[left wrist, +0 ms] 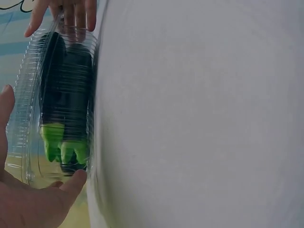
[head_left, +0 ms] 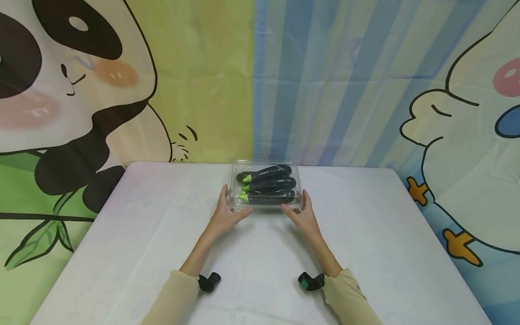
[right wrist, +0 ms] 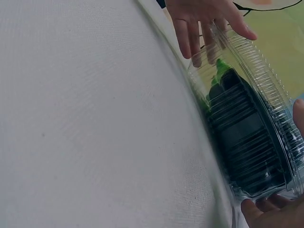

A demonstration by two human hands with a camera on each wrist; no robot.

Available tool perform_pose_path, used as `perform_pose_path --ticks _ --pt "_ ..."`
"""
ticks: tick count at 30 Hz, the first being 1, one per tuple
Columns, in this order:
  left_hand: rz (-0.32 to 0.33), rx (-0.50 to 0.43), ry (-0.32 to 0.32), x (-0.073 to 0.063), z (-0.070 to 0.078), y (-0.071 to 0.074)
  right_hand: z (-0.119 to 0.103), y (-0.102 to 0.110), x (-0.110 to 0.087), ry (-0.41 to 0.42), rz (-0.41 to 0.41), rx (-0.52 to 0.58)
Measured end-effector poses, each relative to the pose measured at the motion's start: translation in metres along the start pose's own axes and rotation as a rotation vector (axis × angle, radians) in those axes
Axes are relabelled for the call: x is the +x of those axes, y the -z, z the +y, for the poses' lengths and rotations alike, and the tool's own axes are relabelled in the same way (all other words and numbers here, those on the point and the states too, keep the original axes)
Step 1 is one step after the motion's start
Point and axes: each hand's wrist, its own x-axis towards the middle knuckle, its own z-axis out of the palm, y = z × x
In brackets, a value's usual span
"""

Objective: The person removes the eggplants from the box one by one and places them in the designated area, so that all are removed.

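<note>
A clear plastic clamshell box [head_left: 264, 206] of dark eggplants [head_left: 270, 185] with green stem ends is at the table's far edge, between the two hands. My left hand [head_left: 227, 218] holds its left end, thumb along the front and fingers at the side. At the right end my right hand [head_left: 303, 220] holds it the same way. In the left wrist view the eggplants [left wrist: 76, 90] show through the ribbed plastic, with the right hand [left wrist: 71, 14] at the far end. The right wrist view shows the left hand's fingers [right wrist: 194, 40] spread against the box.
A white cloth covers the table [head_left: 260, 271]. Behind it hangs a backdrop [head_left: 203, 67] with cartoon animals and stripes. Black devices [head_left: 209, 282] are worn at both wrists, by the beige sleeves [head_left: 174, 295].
</note>
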Motion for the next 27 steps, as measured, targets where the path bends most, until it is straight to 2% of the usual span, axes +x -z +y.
perform_pose_path --ticks 8,14,27 --pt "0.027 0.025 0.02 0.004 -0.001 -0.002 0.002 -0.003 0.0 0.051 -0.005 0.064" --pt "0.036 0.001 0.018 0.005 0.0 -0.004 0.003 -0.006 0.002 0.089 0.011 0.094" --pt "0.131 0.009 0.05 0.003 0.0 -0.007 0.006 -0.014 0.005 0.111 0.063 0.147"
